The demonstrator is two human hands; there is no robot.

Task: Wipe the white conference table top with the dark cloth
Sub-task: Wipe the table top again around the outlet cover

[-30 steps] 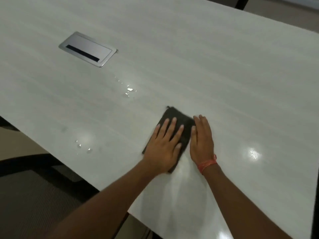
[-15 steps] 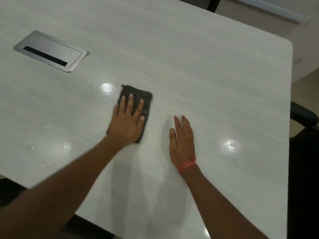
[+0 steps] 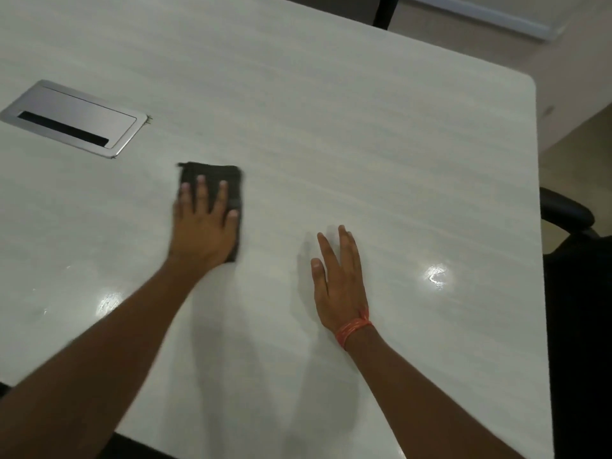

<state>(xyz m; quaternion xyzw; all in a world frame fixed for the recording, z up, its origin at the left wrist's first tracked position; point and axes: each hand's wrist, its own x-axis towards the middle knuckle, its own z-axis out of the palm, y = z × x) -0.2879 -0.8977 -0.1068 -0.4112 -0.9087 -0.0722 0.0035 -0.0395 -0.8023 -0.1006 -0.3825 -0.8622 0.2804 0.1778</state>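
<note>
In the head view, the left hand (image 3: 202, 233) lies flat on the dark cloth (image 3: 212, 183), its fingers straight and spread, pressing the cloth down against the white conference table top (image 3: 331, 127) rather than curling round it. The cloth is a small folded rectangle left of the frame's centre; its far edge and both far corners show beyond the fingertips, and a strip of its right edge runs down beside the little finger to the heel of the palm. The right hand (image 3: 339, 279) rests palm down on the bare table top in the lower middle of the frame, fingers straight and close together, holding nothing and well apart from the cloth. An orange thread band (image 3: 352, 327) circles the right wrist. Both forearms reach in from the bottom edge of the frame, the left one slightly blurred. In the upper left of the frame a silver cable hatch (image 3: 74, 119) with a dark slot sits flush in the table top, near the cloth but not touching it. Bright reflections of lights gleam on the surface at lower left and at right of the right hand. At the right edge of the frame, past the table's rounded corner, a black office chair (image 3: 576, 293) stands with its armrest showing.
</note>
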